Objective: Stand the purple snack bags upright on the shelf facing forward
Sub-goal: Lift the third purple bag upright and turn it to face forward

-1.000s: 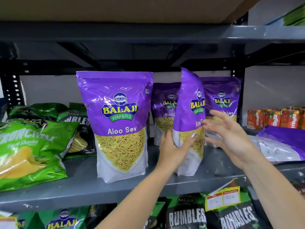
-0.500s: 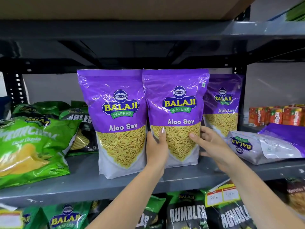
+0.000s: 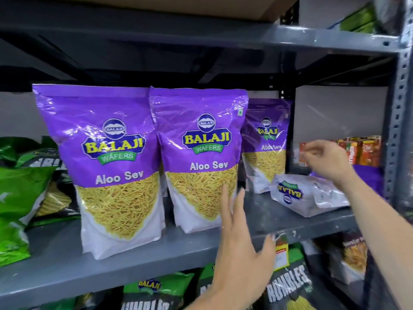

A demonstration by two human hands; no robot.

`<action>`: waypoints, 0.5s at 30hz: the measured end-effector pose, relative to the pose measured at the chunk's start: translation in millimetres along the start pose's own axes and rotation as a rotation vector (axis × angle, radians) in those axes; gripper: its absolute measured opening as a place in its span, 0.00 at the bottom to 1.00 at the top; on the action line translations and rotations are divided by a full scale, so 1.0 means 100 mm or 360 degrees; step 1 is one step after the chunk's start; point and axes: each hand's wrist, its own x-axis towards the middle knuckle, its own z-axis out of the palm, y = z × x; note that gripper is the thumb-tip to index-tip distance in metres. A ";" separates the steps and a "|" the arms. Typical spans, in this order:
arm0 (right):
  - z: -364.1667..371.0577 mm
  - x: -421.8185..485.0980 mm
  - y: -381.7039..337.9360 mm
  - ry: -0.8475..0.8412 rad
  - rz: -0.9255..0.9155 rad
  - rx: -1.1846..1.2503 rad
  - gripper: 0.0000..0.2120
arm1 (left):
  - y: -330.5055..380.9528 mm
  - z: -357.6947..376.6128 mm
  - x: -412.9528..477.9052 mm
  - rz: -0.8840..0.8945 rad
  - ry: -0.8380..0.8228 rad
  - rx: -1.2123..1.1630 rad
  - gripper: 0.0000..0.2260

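Standing upright and facing forward on the grey shelf (image 3: pixel 134 265): two purple snack bags (image 3: pixel 111 166), (image 3: pixel 201 157), a third (image 3: pixel 266 144) set further back. Left hand (image 3: pixel 241 249), fingers spread, empty, beside the second bag. Right hand (image 3: pixel 328 162), loosely curled, empty, above a fourth bag (image 3: pixel 308 195) lying flat.

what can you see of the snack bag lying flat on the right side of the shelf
The lying bag is a glossy plastic pouch on its side, not upright, its white bottom end toward the camera and its purple upper part running back to the right. A Balaji logo on the white end reads upside down. It rests on the grey shelf, right of the standing purple bags. The right hand hovers above it, fingers curled, with no clear contact visible.
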 end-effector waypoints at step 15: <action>-0.09 1.01 1.07 -0.0118 0.0462 -0.1145 0.08 | -0.25 1.05 1.14 0.0265 -0.0981 0.0763 0.33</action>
